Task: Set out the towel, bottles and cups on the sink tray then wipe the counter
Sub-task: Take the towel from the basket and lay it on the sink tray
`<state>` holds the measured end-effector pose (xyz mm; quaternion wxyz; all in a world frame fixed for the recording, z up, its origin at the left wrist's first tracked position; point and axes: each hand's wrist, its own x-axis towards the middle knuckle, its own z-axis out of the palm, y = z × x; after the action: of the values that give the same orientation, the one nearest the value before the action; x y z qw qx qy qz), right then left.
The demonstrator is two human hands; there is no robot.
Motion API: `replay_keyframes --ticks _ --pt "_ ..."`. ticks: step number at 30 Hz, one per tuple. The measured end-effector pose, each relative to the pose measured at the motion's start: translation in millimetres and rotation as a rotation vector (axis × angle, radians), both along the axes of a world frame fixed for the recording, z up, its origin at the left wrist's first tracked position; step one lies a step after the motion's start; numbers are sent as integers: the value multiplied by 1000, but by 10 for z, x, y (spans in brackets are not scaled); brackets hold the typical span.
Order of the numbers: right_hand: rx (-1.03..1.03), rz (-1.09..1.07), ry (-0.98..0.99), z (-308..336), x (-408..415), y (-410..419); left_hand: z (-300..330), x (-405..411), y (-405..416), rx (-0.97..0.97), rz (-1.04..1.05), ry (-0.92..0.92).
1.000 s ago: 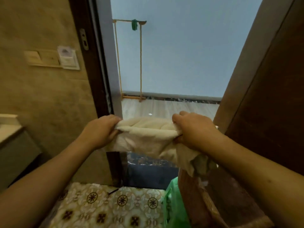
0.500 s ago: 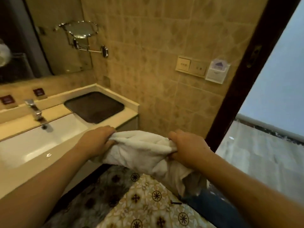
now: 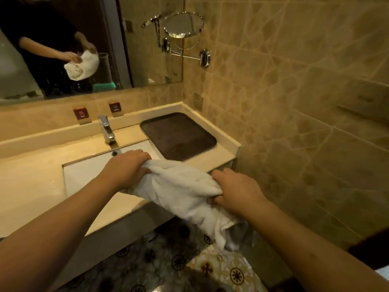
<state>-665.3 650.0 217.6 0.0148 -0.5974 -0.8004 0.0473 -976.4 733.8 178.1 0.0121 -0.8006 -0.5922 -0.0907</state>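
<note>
A rolled white towel (image 3: 181, 188) hangs between both hands above the front edge of the beige counter (image 3: 31, 182). My left hand (image 3: 126, 167) grips its left end over the white sink basin (image 3: 84, 171). My right hand (image 3: 235, 192) grips its right end just off the counter's corner, and the towel's tail droops below it. A dark rectangular tray (image 3: 179, 135) lies bare on the counter at the right of the sink, just beyond the towel. No bottles or cups are in view.
A chrome faucet (image 3: 107, 129) stands behind the basin. A wall mirror (image 3: 63, 39) reflects the person and towel. A round shaving mirror (image 3: 183, 24) juts from the tiled right wall. Patterned floor tiles (image 3: 221, 268) lie below.
My view has swung left from the doorway to the sink counter. Both hands kept their grip on the towel and carried it over the counter's edge near the tray.
</note>
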Motion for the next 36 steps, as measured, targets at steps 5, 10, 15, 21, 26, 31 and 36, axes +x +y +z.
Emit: replay_keyframes --ticks 5,10,15,21,26,31,36 --pt "20 31 60 -187 101 898 16 127 741 13 76 61" --pt "13 58 69 -276 345 1825 128 403 1566 28 112 60" --pt "5 49 59 -346 529 2664 129 617 2388 86 115 54" --pt "-63 -11 84 -449 540 3436 64 686 3387 69 46 76" --pt "-100 -97 121 -613 411 3968 -112 625 4258 21 -50 66" --pt "-151 -206 139 -772 205 4519 -358 560 5106 -6 -154 75" --pt "-177 -316 196 -962 54 5080 -593 570 5814 -67 -185 76"
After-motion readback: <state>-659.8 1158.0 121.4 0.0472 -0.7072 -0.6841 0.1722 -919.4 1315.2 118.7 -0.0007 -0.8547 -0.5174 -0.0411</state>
